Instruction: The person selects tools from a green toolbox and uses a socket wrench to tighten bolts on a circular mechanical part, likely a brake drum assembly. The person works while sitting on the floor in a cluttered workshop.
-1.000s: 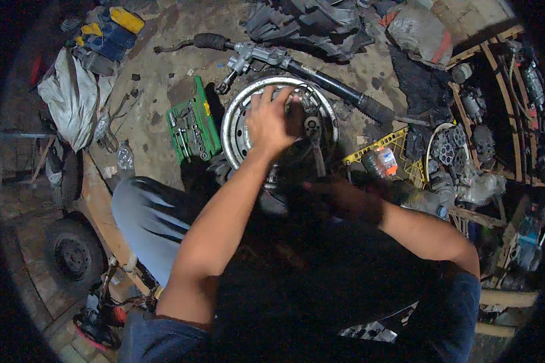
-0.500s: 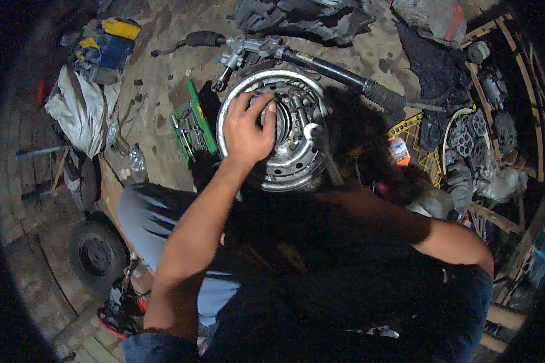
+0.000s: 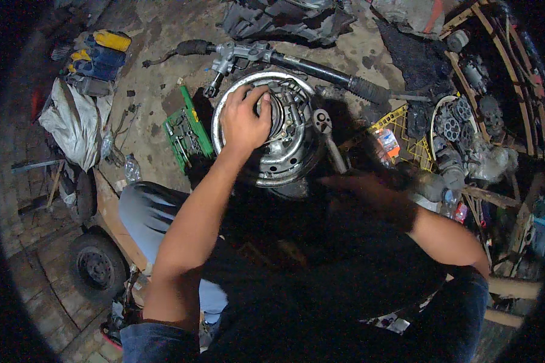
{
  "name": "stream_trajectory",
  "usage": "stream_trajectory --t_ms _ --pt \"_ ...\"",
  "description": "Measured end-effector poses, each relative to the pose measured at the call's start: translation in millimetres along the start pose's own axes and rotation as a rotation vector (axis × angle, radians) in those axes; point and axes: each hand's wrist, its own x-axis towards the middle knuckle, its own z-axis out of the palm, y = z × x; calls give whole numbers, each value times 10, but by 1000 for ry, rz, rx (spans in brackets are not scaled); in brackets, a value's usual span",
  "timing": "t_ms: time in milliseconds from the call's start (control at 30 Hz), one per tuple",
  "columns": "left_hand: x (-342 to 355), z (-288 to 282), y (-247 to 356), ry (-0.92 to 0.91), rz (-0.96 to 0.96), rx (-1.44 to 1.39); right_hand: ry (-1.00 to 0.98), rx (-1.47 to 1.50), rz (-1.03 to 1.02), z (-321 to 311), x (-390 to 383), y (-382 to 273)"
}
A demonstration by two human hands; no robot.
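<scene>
A steel wheel rim lies flat on the floor in front of me, with a metal part inside it. Over a round, ringed piece of that part, my left hand is curled, thumb and fingers gripping its near-left side; the palm hides some of it. To the right of the rim, a ratchet wrench points its round head away from me. Its handle end runs into my right hand, which is closed round it in deep shadow, the fingers barely visible.
A green socket set case lies open left of the rim. Beyond the rim stretches a steering rack. A yellow plastic crate and engine parts crowd the right; a plastic bottle and a tyre are on the left.
The ratchet wrench's head has turned from edge-on to face-up, and now sits slightly right of the rim. My left hand keeps its grip on the ringed piece. The whole view has shifted a little.
</scene>
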Motion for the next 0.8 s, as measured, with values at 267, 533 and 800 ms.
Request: stream_trajectory --t_ms 267,533,800 --pt "122 -21 -67 -39 -137 7 181 284 -75 724 165 155" --pt "249 90 -160 39 -249 -8 582 -283 -770 700 357 372" --pt "8 -113 -296 -137 218 -40 926 -550 -861 680 230 167"
